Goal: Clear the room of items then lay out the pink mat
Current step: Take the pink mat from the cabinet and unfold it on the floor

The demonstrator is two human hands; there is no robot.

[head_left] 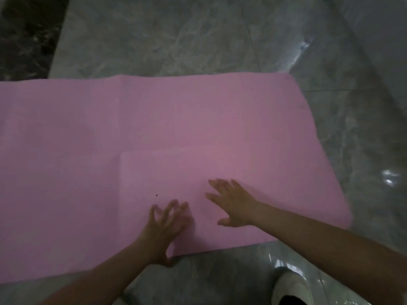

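The pink mat point(154, 128) lies spread flat on the grey marble floor, running off the left edge of the view, with faint fold creases across it. My left hand point(164, 230) rests near the mat's near edge, fingers spread and palm down on the mat. My right hand point(231, 203) lies a little further in, also flat with fingers apart. Neither hand holds anything. A tiny dark speck point(156, 195) sits on the mat just ahead of my left hand.
Glossy grey marble floor point(198, 36) surrounds the mat. A dark strip of flooring point(26, 34) runs along the far left. A white shoe point(290, 289) stands at the bottom right, close to the mat's near edge.
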